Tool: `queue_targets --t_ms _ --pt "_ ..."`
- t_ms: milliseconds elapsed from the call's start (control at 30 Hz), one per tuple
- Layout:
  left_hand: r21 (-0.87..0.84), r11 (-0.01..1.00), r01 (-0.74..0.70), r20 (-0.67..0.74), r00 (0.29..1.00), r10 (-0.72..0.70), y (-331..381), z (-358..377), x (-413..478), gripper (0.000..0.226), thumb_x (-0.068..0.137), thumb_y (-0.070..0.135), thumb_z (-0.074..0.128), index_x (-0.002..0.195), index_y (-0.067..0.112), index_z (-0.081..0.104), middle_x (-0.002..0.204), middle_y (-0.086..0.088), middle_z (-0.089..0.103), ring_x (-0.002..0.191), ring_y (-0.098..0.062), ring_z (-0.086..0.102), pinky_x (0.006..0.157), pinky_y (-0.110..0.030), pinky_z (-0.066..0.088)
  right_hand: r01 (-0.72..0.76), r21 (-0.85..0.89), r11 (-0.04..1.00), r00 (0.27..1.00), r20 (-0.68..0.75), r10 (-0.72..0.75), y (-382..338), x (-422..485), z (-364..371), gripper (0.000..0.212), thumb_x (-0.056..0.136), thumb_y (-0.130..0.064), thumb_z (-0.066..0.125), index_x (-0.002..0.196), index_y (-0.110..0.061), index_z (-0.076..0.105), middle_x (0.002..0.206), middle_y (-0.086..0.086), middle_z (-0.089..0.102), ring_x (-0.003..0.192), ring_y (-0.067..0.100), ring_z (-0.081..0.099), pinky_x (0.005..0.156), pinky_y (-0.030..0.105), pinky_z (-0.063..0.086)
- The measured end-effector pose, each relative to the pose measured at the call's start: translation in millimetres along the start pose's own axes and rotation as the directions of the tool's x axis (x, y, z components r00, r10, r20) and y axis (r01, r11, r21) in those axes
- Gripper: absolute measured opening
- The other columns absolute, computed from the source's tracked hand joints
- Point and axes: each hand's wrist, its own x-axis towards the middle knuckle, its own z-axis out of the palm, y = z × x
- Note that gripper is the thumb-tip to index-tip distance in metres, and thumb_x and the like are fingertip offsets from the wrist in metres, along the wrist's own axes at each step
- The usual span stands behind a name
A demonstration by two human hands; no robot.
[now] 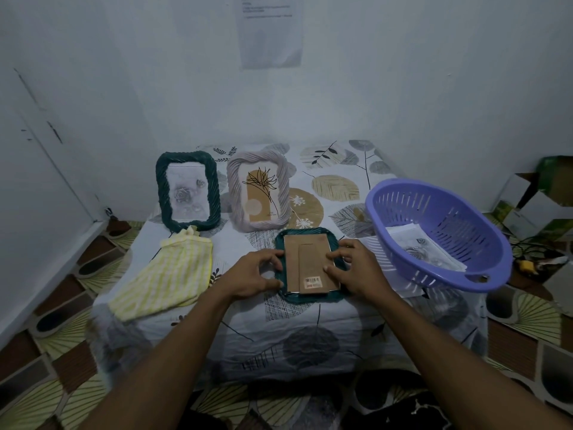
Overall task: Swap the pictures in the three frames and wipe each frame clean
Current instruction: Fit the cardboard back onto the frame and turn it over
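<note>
Near frame [308, 265] lies before me; far-left frame [187, 190] and far-right frame [259, 193] stand behind it; cloth [164, 274] left, basket [465, 225] right, probably holding pictures [424, 252].

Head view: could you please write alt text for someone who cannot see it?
Left hand and right hand hold a face-down teal frame, cardboard back up, on a leaf-print sheet. Behind stand a dark green frame and a grey frame; yellow cloth left, purple basket right.
</note>
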Motion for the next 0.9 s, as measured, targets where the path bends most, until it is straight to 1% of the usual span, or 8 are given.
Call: queue_targets --t_ms 67,200,333,533,633,733,800,900 --pt "0.025 1.000 -0.001 -0.004 1.000 0.001 4 1 3 0.027 0.072 0.010 0.081 0.088 0.020 0.063 0.132 0.004 0.050 0.122 -0.013 0.047 0.105 -0.026 0.034 0.002 -0.009 1.000 1.000 0.007 -0.002 -1 0 -1 0.039 0.080 -0.030 0.076 0.115 -0.015 0.070 0.137 0.004 0.048 0.117 0.021 0.053 0.102 0.037 0.046" --pt "0.025 1.000 0.012 0.024 1.000 -0.013 5 0 4 0.024 0.073 0.011 0.081 0.089 0.019 0.065 0.134 0.001 0.049 0.123 -0.013 0.046 0.107 -0.029 0.033 0.010 -0.023 1.000 1.000 0.004 -0.010 -2 -1 0 0.039 0.080 -0.029 0.076 0.116 -0.014 0.070 0.137 0.005 0.048 0.118 0.022 0.053 0.103 0.038 0.045" --pt "0.061 0.997 -0.043 -0.093 0.994 0.049 -1 8 -5 0.014 0.076 0.015 0.079 0.083 0.014 0.066 0.138 0.003 0.050 0.121 -0.006 0.045 0.097 -0.019 0.030 0.018 -0.024 1.000 1.000 -0.003 -0.018 -3 -2 -1 0.038 0.080 -0.030 0.076 0.114 -0.015 0.070 0.134 0.005 0.050 0.115 0.021 0.054 0.101 0.036 0.047" --pt "0.218 0.973 -0.072 -0.251 0.960 0.127 5 17 12 0.013 0.087 0.025 0.065 0.095 0.017 0.059 0.115 -0.002 0.057 0.109 -0.019 0.053 0.092 -0.034 0.043 0.046 -0.098 0.994 0.999 -0.003 -0.046 -11 0 -2 0.030 0.085 -0.031 0.070 0.109 -0.014 0.070 0.139 0.006 0.046 0.123 0.021 0.049 0.104 0.036 0.044" --pt "0.290 0.957 0.024 -0.294 0.954 0.065 11 18 34 0.031 0.088 0.033 0.062 0.114 0.018 0.057 0.122 -0.002 0.053 0.113 -0.020 0.048 0.096 -0.039 0.042 0.063 -0.177 0.982 0.998 0.016 -0.061 -16 10 -4 0.018 0.085 -0.029 0.069 0.097 -0.016 0.072 0.143 0.003 0.042 0.128 0.019 0.043 0.102 0.032 0.038" --pt "0.283 0.956 0.079 -0.301 0.954 0.010 13 17 51 0.050 0.082 0.036 0.069 0.126 0.018 0.053 0.128 -0.003 0.050 0.119 -0.021 0.045 0.099 -0.039 0.040 0.064 -0.187 0.980 0.998 0.033 -0.059 -17 25 -6 0.012 0.083 -0.026 0.072 0.084 -0.015 0.070 0.137 0.002 0.048 0.125 0.019 0.045 0.096 0.031 0.038" --pt "0.253 0.964 0.078 -0.264 0.964 -0.009 10 13 59 0.059 0.080 0.035 0.073 0.131 0.017 0.052 0.129 -0.006 0.049 0.121 -0.023 0.044 0.103 -0.041 0.039 0.077 -0.194 0.978 0.997 0.046 -0.069 -16 35 -5 0.015 0.081 -0.027 0.073 0.090 -0.016 0.067 0.129 0.003 0.052 0.118 0.019 0.049 0.092 0.030 0.041" --pt "0.211 0.974 0.077 -0.212 0.977 -0.031 2 7 65 0.065 0.077 0.038 0.076 0.134 0.017 0.052 0.127 -0.006 0.048 0.122 -0.023 0.043 0.105 -0.042 0.038 0.099 -0.188 0.977 0.994 0.054 -0.090 -13 48 -4 0.037 0.083 -0.031 0.070 0.116 -0.018 0.061 0.125 0.003 0.052 0.114 0.019 0.051 0.090 0.027 0.040"
